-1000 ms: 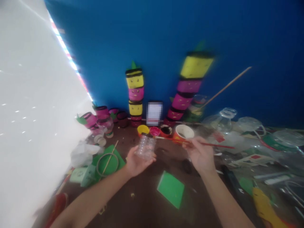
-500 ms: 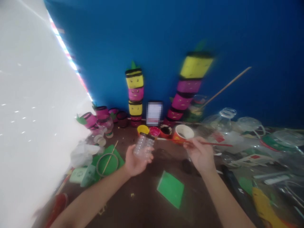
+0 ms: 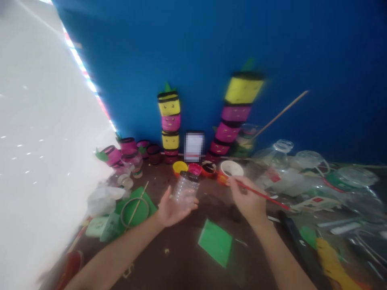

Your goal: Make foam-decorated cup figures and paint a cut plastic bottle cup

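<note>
A clear ribbed plastic bottle piece [image 3: 186, 189] with a black band round its upper rim rests in my left hand [image 3: 175, 209], tilted a little, the fingers round its underside. My right hand [image 3: 248, 201] pinches a red-handled paintbrush [image 3: 263, 194]. The brush's tip end reaches the small cup of black paint [image 3: 209, 168]. Beside that cup stand a yellow paint cup [image 3: 180, 168], a pink paint cup [image 3: 194, 169] and a white-rimmed cup [image 3: 231, 169].
Behind stand two stacks of yellow and pink painted pieces [image 3: 171, 141]. Clear plastic bottles [image 3: 282, 155] crowd the right side. A green sheet [image 3: 215, 243] lies in front, and a ring [image 3: 135, 212] with a stick lies on green material at left.
The brush has swung from beside the bottle piece's rim to the black paint cup, its handle now sloping down to the right. The view has shifted slightly.
</note>
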A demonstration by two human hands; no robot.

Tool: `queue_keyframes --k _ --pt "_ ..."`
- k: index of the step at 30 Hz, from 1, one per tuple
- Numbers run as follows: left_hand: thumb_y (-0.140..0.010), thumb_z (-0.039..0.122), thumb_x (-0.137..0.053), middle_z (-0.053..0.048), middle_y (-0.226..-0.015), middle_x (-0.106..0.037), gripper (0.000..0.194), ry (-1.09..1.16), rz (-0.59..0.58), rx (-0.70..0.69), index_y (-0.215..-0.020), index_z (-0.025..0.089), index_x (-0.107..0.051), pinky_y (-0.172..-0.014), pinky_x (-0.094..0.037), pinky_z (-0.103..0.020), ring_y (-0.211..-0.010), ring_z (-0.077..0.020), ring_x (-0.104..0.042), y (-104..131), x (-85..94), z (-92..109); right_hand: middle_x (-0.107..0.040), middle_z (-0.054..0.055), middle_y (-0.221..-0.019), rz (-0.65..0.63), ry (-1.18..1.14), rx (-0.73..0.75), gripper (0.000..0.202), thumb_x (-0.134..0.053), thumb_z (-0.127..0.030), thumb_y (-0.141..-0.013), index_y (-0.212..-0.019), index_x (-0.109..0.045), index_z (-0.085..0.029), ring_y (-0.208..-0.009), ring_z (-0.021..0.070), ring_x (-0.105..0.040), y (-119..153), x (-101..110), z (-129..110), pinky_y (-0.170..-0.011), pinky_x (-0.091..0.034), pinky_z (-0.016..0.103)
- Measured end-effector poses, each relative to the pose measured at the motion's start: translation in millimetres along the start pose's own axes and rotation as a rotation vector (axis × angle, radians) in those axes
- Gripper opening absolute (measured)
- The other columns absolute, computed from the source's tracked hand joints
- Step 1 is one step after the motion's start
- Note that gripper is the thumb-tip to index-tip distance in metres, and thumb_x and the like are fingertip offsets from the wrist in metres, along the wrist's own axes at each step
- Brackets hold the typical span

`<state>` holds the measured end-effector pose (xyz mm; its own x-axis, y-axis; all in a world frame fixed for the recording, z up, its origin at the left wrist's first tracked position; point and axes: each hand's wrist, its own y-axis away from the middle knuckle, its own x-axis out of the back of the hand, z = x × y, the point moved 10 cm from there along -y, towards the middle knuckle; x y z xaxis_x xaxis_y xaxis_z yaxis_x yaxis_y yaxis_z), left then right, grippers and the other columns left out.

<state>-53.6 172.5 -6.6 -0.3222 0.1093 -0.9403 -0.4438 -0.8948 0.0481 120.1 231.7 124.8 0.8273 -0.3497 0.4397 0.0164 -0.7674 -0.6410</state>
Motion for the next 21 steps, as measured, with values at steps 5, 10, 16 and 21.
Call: queue_keyframes --k 5,10,16,21 --pt "-0.073 0.048 -0.066 -0.012 -0.108 -0.065 0.062 -0.099 -0.034 0.006 -0.121 0.013 -0.052 -0.084 -0.042 -0.032 -0.099 -0.025 -0.061 1 7.9 -5 -0.071 0.005 -0.075 -0.047 0.221 0.154 0.021 -0.049 -0.035 -0.086 -0.081 -0.064 -0.022 -0.067 0.0201 -0.066 -5 -19 -17 -0.064 -0.049 0.03" --pt "-0.08 0.045 -0.059 -0.014 -0.111 -0.064 0.055 -0.132 0.011 -0.023 -0.125 0.016 -0.048 -0.094 -0.037 -0.04 -0.108 -0.0294 -0.058 -1 6.2 0 -0.071 0.007 -0.074 -0.107 0.303 0.193 0.029 -0.042 -0.037 -0.089 -0.08 -0.063 -0.019 -0.067 0.0207 -0.066 -7 -34 -16 -0.062 -0.048 0.03" --pt "-0.076 0.04 -0.065 -0.016 -0.116 -0.061 0.057 -0.135 0.015 -0.07 -0.125 0.014 -0.048 -0.1 -0.033 -0.042 -0.114 -0.0325 -0.054 -2 6.5 2 -0.071 0.007 -0.074 -0.071 0.274 0.16 0.025 -0.045 -0.036 -0.088 -0.079 -0.063 -0.02 -0.067 0.0204 -0.066 -7 -29 -12 -0.063 -0.049 0.03" --pt "-0.076 0.029 -0.067 -0.011 -0.109 -0.065 0.057 -0.162 0.048 -0.102 -0.128 0.018 -0.046 -0.101 -0.033 -0.043 -0.113 -0.0307 -0.055 -1 11.9 4 -0.068 0.005 -0.069 0.061 0.089 -0.014 0.018 -0.053 -0.037 -0.083 -0.082 -0.061 -0.02 -0.063 0.0194 -0.064 -9 -2 1 -0.063 -0.049 0.032"
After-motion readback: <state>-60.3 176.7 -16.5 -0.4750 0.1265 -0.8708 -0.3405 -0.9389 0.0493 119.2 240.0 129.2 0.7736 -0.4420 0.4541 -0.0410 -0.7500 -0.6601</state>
